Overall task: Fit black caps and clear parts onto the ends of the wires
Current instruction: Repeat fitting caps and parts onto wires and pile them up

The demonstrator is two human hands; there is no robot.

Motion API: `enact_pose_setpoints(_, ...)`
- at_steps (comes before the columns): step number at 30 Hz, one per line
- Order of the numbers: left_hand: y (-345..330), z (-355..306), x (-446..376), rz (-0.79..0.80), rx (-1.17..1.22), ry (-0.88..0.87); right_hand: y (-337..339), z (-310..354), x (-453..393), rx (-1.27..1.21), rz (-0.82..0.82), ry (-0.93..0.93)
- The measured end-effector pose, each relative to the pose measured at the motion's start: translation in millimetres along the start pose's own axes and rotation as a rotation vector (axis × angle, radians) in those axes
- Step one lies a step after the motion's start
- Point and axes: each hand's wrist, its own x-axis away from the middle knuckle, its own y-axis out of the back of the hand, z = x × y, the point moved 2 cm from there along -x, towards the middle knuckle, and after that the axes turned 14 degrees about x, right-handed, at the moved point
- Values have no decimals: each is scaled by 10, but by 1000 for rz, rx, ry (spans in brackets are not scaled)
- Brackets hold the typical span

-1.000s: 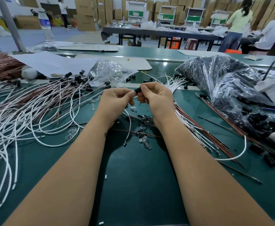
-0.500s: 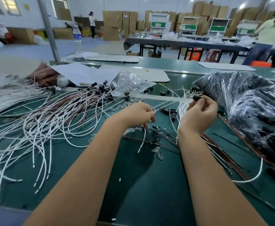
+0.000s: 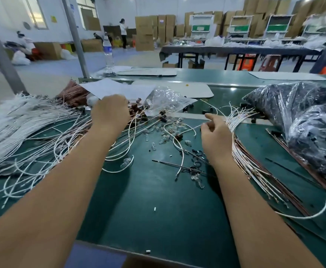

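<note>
The wires with black caps (image 3: 137,109) already fitted lie fanned out near the far edge of the desk (image 3: 158,209), on its left half. Your left hand (image 3: 110,113) is over their capped ends, back turned to the camera; the fingers bend down among the wires, but I cannot tell if they hold one. Your right hand (image 3: 216,132) is near the middle of the far edge, with fingers loosely curled and the index finger stretched forward. It touches the bundle of white wires (image 3: 241,151) that runs along your right forearm toward the near right corner; if it pinches one wire, this is not clear. Between your two hands, small clear parts (image 3: 164,138) are scattered on the green surface, with some loose white wires and black rings near them. A clear bag (image 3: 166,99) with more clear parts lies at the far edge, just beyond them. A big black-filled plastic bag (image 3: 303,117) takes the far right corner. A thick pile of white wires (image 3: 19,128) covers the left edge.
</note>
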Motion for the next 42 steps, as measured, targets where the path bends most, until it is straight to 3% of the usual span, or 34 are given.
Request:
enact_pose_setpoints(4,-244,511,158,143,-177,153,73,-5,29,185,-66,40)
enact_pose_setpoints(6,-272,610,154,107,-281,203,110,2,27,257,-93,65)
enact_pose_setpoints(9,-293,422,65,-79,-184,109,75,31,24,431,19,162)
enact_pose_setpoints(11,-364,115,40,-94,-64,-37,33,53,39,474,117,215)
enact_pose_setpoints(14,-607,-432,160,65,126,-195,12,75,86,170,303,173)
enact_pose_setpoints(16,-824,-721,301,148,228,-200,12,64,89,-102,383,87)
enact_pose_setpoints(19,-1090,-1009,451,239,318,-125,97,-17,-2,-151,167,13)
enact_pose_setpoints(21,-1216,-1088,501,296,349,-114,193,-123,-71,31,-41,-39)
enact_pose_setpoints(23,-1287,-1094,519,332,376,-118,289,-248,-97,269,-148,-120)
enact_pose_setpoints(27,-1298,-1024,520,285,572,-62,297,-383,-129,676,53,-191)
enact_pose_setpoints(29,-1282,-972,517,267,754,29,279,-372,-114,764,114,-188)
enact_pose_setpoints(33,-1248,-932,522,272,995,131,294,-330,-105,791,76,-233)
enact_pose_setpoints(38,-1148,-953,558,252,999,77,268,-294,-88,855,102,-225)
enact_pose_setpoints(42,-1140,-917,553,232,1003,40,326,-333,-95,724,87,-279)
